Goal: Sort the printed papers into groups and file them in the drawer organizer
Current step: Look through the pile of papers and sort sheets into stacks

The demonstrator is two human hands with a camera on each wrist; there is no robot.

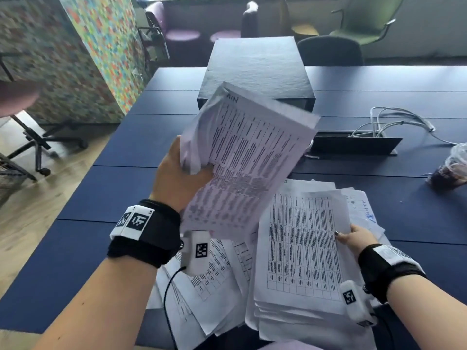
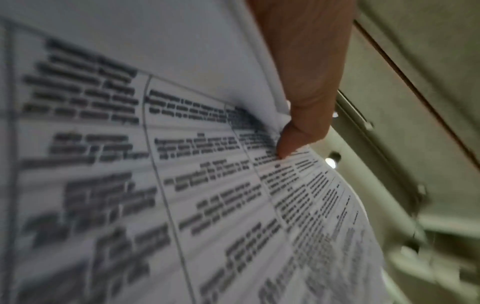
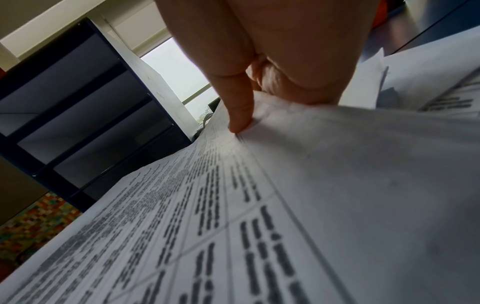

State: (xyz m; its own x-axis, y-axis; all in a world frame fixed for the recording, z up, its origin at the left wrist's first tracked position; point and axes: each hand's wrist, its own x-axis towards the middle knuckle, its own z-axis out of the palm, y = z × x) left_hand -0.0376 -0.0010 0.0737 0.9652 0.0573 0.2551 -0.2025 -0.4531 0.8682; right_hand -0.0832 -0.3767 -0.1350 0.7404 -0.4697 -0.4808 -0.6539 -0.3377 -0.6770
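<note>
Gripping sheaf, left hand; right hand pinches sheet

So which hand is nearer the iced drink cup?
Right. The right hand pinches the pile's top sheet, below-left of the cup; the left hand grips papers farther left.

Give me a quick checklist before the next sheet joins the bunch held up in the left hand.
1. Left hand grips the raised bunch of papers: ok.
2. Right hand pinches the top sheet of the pile: ok.
3. Only one sheet pinched: cannot tell.
4. Sheet matches the raised bunch: both show tables, text too blurred: cannot tell.
5. Drawer organizer stands behind the papers on the table; open slots in the right wrist view: ok.
6. Drink cup stands apart from the pile: ok.
</note>
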